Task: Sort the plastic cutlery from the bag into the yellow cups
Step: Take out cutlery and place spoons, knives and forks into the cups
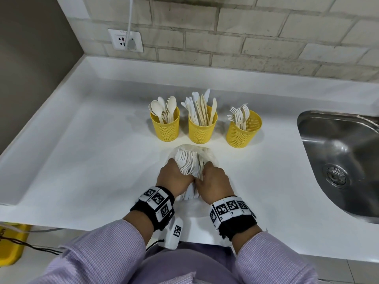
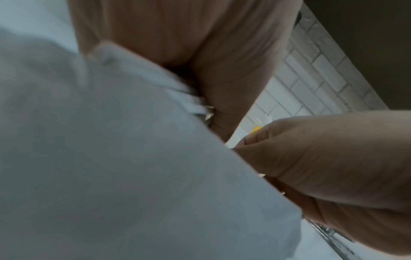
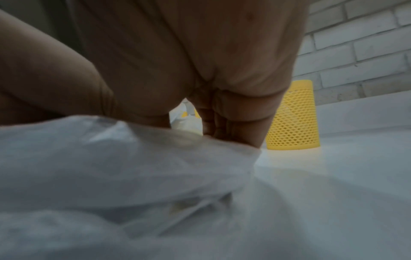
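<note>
On the white counter lies a clear plastic bag [image 1: 207, 154] with a bundle of white forks and other cutlery [image 1: 187, 161] in it. My left hand [image 1: 174, 177] grips the bundle through the bag from the left. From the right, my right hand [image 1: 213, 179] curls its fingers onto the bag. Behind stand three yellow mesh cups: spoons [image 1: 165, 128], knives [image 1: 202, 130], forks [image 1: 243, 133]. The left wrist view is filled by the bag [image 2: 111, 158] under my left hand [image 2: 200, 44]. In the right wrist view my right hand [image 3: 200, 61] presses on the bag [image 3: 133, 167], with the fork cup [image 3: 293, 114] beyond.
A steel sink [image 1: 338, 160] is set into the counter at the right. A wall socket [image 1: 125, 41] with a plugged cable sits on the brick wall at the back left. The counter's front edge runs just under my wrists.
</note>
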A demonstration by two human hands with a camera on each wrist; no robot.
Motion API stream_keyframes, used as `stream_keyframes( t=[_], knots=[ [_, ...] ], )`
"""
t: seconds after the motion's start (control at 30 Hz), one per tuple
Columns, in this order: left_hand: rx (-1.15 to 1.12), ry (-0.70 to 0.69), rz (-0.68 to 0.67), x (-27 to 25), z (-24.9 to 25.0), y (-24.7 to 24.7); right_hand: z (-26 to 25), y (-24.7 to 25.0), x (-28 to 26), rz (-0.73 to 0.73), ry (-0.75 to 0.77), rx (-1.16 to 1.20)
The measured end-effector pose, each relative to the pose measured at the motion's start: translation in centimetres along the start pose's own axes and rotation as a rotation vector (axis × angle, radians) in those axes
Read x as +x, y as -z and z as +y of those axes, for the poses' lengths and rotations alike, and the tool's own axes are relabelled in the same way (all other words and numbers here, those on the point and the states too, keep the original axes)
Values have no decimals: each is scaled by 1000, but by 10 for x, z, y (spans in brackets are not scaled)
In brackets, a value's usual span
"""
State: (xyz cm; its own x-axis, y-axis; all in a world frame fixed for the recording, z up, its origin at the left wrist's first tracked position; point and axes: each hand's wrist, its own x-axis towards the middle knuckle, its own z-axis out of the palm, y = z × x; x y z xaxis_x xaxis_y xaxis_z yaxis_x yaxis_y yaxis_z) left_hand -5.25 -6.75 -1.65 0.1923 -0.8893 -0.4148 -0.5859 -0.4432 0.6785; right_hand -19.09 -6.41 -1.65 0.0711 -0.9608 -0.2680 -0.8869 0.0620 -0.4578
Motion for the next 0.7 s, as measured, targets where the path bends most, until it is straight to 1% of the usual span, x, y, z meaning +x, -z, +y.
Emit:
stream_keyframes(
  t=[0.17, 0.3, 0.53, 0.7],
  knots=[
    [81, -50, -27, 2, -3, 4, 3, 4, 4, 4, -87, 97],
    [106, -60, -44, 0, -3, 5, 4, -1, 8, 6, -129, 148],
    [44, 6, -35, -1, -4, 7, 7, -3, 5, 32, -145, 252],
    [-6, 11, -21, -1, -10, 9, 7, -2, 3, 61, -106, 275]
  ],
)
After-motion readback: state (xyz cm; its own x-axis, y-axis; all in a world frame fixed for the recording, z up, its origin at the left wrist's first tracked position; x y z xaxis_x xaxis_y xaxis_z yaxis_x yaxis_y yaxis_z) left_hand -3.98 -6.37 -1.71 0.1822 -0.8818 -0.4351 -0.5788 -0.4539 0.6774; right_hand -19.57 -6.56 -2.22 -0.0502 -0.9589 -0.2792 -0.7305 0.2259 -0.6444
